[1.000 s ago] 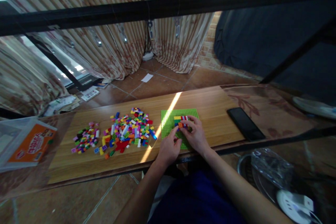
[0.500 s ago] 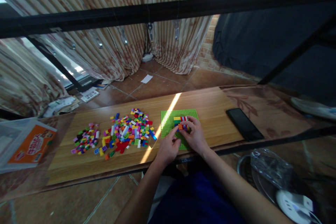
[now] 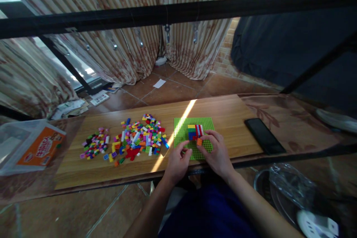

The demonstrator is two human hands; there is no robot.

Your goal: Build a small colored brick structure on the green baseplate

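A green baseplate [image 3: 181,134] lies on the wooden board, carrying a block of stacked bricks [image 3: 196,131] in yellow, green, blue, red and white. My right hand [image 3: 216,152] pinches an orange brick [image 3: 199,141] between thumb and fingers, at the near side of the stack. Whether that brick touches the stack I cannot tell. Over the plate's near left edge is my left hand [image 3: 177,161], its fingers loosely bent, thumb and index apart, with nothing visible between them.
Loose bricks form a large pile [image 3: 142,137] and a smaller pile [image 3: 96,144] on the wooden board [image 3: 83,174] to the left. A plastic tub [image 3: 30,147] with an orange label stands at far left. A black phone [image 3: 264,135] lies to the right.
My left fingers have drawn back from the orange brick. My right hand has shifted toward me and right with the brick, uncovering more of the stack. The view has swung slightly left.
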